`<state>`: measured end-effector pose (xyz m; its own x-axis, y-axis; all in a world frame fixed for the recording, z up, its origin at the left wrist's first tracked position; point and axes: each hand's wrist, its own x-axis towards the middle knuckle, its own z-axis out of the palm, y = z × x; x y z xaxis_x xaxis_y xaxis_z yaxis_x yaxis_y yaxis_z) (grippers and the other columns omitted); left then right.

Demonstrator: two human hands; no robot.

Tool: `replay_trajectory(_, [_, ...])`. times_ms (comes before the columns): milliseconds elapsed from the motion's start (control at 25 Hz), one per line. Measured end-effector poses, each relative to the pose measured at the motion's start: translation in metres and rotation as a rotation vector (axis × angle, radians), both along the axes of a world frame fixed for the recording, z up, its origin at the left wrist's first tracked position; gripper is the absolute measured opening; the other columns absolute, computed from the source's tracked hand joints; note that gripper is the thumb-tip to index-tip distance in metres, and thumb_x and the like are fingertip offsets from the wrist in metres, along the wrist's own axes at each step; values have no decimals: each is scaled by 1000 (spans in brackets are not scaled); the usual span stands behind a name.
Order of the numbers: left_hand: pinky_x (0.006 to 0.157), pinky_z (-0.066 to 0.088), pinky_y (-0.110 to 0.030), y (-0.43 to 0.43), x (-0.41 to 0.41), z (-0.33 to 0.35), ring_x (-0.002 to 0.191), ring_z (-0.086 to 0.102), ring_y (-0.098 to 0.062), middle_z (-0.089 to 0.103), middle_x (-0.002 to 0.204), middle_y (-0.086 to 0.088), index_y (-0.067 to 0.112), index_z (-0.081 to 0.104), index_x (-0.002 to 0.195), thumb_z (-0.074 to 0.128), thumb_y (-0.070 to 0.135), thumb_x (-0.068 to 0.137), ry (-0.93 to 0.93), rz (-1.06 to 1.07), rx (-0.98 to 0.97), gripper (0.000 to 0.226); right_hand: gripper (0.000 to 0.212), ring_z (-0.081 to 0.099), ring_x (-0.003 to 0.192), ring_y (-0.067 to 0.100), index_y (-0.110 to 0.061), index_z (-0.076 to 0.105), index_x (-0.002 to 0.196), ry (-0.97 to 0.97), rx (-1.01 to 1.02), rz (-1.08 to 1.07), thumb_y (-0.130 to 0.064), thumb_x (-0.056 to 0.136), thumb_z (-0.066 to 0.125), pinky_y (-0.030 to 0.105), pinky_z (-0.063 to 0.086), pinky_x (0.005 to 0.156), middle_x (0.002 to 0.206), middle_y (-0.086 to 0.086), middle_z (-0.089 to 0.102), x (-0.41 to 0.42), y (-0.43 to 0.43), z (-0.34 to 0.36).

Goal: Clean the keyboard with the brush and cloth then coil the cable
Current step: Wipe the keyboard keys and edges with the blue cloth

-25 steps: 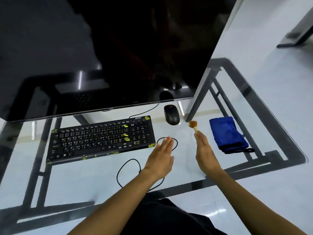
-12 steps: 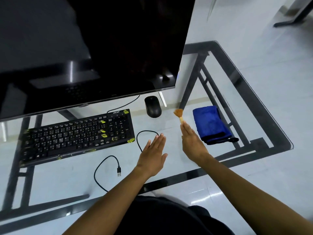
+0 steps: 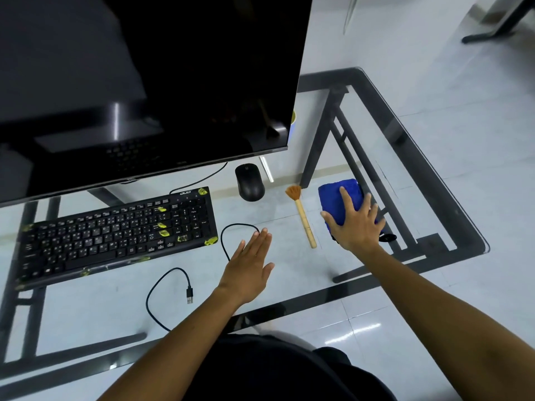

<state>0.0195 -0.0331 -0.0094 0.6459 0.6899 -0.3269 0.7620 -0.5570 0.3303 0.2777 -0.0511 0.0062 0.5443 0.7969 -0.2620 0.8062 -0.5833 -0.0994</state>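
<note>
- The right hand's fingers are spread and fairly straight, lying on top of the blue cloth. They curl around nothing.
- The right hand covers the near part of the cloth, palm down, with the thumb off its left edge.
- The left hand's fingers are straight and pressed together, pointing away from the person. They hold nothing.
- The left hand is flat and low over the glass worktop; I cannot tell whether it touches the glass. Its fingertips are just beside a loop of the cable.
- The brush lies loose on the worktop between the two hands, just left of the cloth. Its long axis runs almost front to back: the orange bristles point away, toward the monitor, and the pale handle end points toward the person, tilted slightly right.
- The cable runs from the keyboard's far edge, loops near the left hand and ends in a free plug lying on the glass.
- The keyboard lies to the left with its long axis left to right and its right end a little farther away. It has yellow smears on several keys and corners.
- A black mouse sits beyond the brush, near the monitor's lower edge.
</note>
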Motion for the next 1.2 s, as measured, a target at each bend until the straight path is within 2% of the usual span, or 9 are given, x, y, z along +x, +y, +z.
replay_trajectory(80, [119,-9,-29,0,0,-1,145,-17,-9,-18,158,5,18,-9,151,23,37,102,0,2,2,61,94,16,141,44,-40,-7,146,38,-41,-28,-81,74,38,62,23,107,156,22,2,3,0,-1])
replay_trajectory(160, [119,-10,-29,-1,0,-3,145,-17,-9,-19,158,6,18,-10,151,22,37,102,0,4,4,61,102,24,137,44,-40,-10,146,31,-61,-23,-81,70,45,60,29,104,154,23,6,3,0,-2])
replay_trajectory(360, [119,-9,-29,0,0,-3,145,-17,-9,-18,158,6,19,-9,151,23,37,102,-6,10,-8,61,84,39,121,38,-38,3,148,-42,41,-55,-61,83,52,52,37,98,137,22,31,0,-2,-3])
replay_trajectory(600, [118,-10,-28,0,-1,-3,145,-17,-9,-19,157,6,18,-11,150,20,37,103,16,-3,18,60,68,46,112,34,-36,26,142,248,238,-206,-32,86,63,47,47,94,129,18,35,-2,0,3])
replay_trajectory(760, [116,-9,-25,2,-2,2,146,-12,-7,-13,159,7,19,-4,152,24,35,103,-62,16,-10,58,66,47,105,23,-31,33,142,452,564,-323,-21,86,66,34,46,91,129,14,38,-16,-3,29])
replay_trajectory(880, [119,-2,-22,4,-12,13,146,-5,-2,-5,159,14,23,5,152,29,32,103,-249,128,2,56,63,46,100,14,-32,38,139,574,775,-282,-18,85,66,22,41,85,121,5,45,-35,-1,55])
replay_trajectory(960, [120,2,-24,9,-26,19,145,-4,1,-1,158,15,24,9,152,31,31,102,-329,210,24,55,61,47,107,12,-32,41,137,680,821,-225,-18,83,68,24,44,91,121,-3,45,-56,6,67])
replay_trajectory(1080, [119,1,-22,17,-67,26,145,0,0,4,158,15,24,11,152,33,31,102,-370,360,57,55,59,49,112,13,-33,49,131,783,804,-162,-16,80,71,28,46,99,124,-3,48,-98,25,69])
replay_trajectory(1200, [120,9,-28,23,-117,33,146,1,-4,3,158,16,26,11,152,34,33,101,-355,500,63,56,61,44,105,4,-33,50,132,764,765,-63,-14,79,71,8,38,95,122,2,47,-148,42,66])
